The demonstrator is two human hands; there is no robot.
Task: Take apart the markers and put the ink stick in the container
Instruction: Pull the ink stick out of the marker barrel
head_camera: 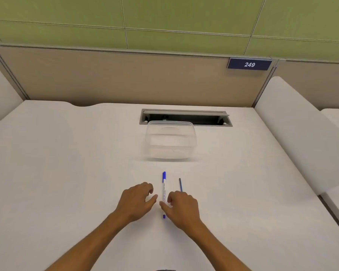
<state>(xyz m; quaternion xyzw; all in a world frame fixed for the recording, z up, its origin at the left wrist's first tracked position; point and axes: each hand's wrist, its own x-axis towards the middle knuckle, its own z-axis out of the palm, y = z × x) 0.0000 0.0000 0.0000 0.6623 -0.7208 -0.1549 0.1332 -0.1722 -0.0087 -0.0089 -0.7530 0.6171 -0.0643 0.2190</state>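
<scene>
Head view looks down on a white desk closed in at the back by a beige partition panel that carries a dark blue plate with the number 249. On the desk's middle line lies a white marker with a blue cap and a blue end plug, its cap pointing away from the person and its plug toward them. Just right of it, apart from it, lies a thin dark blue ink stick, roughly parallel to the marker, its near end hidden behind the right hand. Farther back stands a clear plastic rectangular container, open on top, with nothing visible inside; it sits just in front of a grey cable slot set into the desk. Both bare forearms reach in from below. The left hand rests just left of the marker with fingers loosely spread and curled, holding nothing. The right hand lies against the marker's near half, thumb crossing over the barrel, fingers relaxed and not closed around it.
</scene>
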